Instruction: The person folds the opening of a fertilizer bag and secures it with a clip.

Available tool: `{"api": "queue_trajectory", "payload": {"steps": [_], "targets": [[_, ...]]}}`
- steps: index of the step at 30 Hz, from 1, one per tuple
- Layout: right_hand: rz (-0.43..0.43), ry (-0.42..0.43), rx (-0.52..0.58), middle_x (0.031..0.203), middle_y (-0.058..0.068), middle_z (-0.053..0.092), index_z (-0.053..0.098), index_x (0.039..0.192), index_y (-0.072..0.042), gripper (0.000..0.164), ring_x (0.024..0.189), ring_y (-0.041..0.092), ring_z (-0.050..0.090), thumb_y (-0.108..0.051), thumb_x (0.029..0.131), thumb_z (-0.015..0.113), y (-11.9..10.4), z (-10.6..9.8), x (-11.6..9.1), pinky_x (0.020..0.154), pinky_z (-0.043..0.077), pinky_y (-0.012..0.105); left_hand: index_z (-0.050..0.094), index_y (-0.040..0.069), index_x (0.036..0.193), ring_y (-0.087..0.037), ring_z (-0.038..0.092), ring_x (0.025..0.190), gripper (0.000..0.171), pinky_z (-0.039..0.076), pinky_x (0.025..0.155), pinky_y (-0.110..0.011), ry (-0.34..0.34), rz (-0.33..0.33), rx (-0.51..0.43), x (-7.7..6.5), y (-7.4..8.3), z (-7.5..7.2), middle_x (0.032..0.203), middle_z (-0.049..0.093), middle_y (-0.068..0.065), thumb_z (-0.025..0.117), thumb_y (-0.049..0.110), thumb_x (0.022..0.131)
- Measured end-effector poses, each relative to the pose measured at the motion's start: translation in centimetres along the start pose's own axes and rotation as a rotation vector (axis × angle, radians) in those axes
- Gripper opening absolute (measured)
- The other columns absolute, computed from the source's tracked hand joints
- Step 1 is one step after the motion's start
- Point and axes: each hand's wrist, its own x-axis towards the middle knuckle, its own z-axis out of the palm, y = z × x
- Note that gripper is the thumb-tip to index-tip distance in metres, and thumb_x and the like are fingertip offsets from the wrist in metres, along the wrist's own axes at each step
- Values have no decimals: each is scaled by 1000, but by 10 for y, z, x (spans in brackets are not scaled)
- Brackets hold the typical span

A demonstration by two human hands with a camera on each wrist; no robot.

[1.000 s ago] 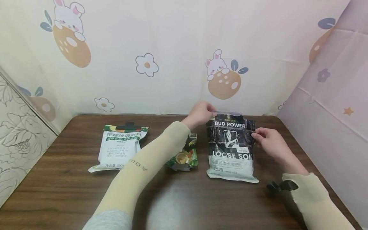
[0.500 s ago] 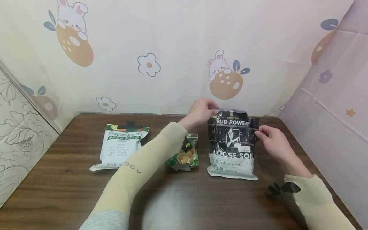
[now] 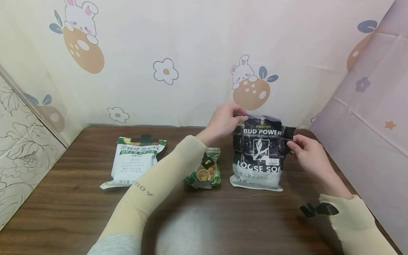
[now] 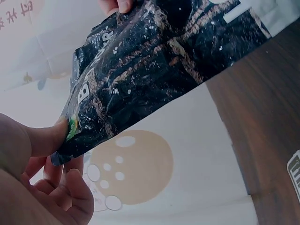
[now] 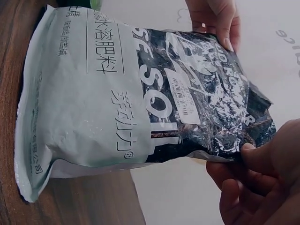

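A black-and-white fertilizer bag (image 3: 259,156) marked "BUD POWER" and "LOOSE SOI" leans back, its lower edge at the table. My left hand (image 3: 224,120) pinches its upper left corner between thumb and fingers. At the upper right side, my right hand (image 3: 307,152) pinches the bag's edge. In the left wrist view, the thumb of the left hand (image 4: 51,164) lies on the bag's dark front (image 4: 140,70), the other fingers behind. The right wrist view has the right hand (image 5: 262,173) gripping the creased dark part of the bag (image 5: 103,98).
Left of the bag lies a small green pouch (image 3: 204,173) with fruit pictures and a black clip. Farther left is a white fertilizer bag (image 3: 135,161) with a black clip (image 3: 145,138), partly behind the left sleeve. A patterned curtain (image 3: 197,92) borders the wooden table (image 3: 223,219).
Both hands have lifted the top of the black-and-white bag slightly and shifted it right. Its bottom edge has slid back a little, so it stands more upright. The other bags stay put.
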Motion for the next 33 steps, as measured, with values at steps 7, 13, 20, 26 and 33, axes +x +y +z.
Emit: {"api": "queue_trajectory", "payload": {"steps": [7, 13, 20, 26, 33], "targets": [[-16, 37, 11, 80, 12, 60, 61, 95, -2, 25, 68, 20, 51, -24, 105, 54, -1, -2, -2, 56, 40, 28, 75, 15, 106, -8, 57, 93, 14, 43, 83, -22, 33, 61, 31, -7, 9, -4, 98, 62, 6, 69, 22, 96], [-39, 85, -14, 73, 9, 53, 60, 92, -2, 25, 67, 23, 44, -24, 104, 55, -3, -5, -3, 54, 35, 31, 75, 15, 108, -8, 56, 91, 16, 42, 80, -20, 44, 105, 69, -12, 16, -9, 96, 59, 6, 69, 23, 96], [-100, 147, -33, 68, 5, 52, 64, 88, -4, 20, 61, 17, 43, -19, 101, 61, -3, -7, -3, 53, 33, 28, 75, 14, 106, -9, 54, 88, 14, 41, 77, -21, 46, 151, 67, -19, 23, -13, 93, 58, 4, 69, 21, 96], [-127, 157, -16, 65, 0, 52, 67, 88, -6, 17, 59, 11, 42, -18, 99, 65, -1, -10, -1, 52, 32, 27, 76, 14, 106, -10, 52, 86, 14, 41, 76, -21, 39, 176, 67, -23, 25, -15, 92, 57, 4, 69, 22, 95], [-169, 105, 3, 61, -2, 46, 64, 83, -11, 17, 56, 11, 40, -19, 98, 65, 4, -13, 0, 50, 30, 29, 75, 15, 106, -10, 52, 87, 14, 41, 77, -22, 23, 186, 96, -25, 24, -17, 93, 58, 4, 69, 22, 96]]}}
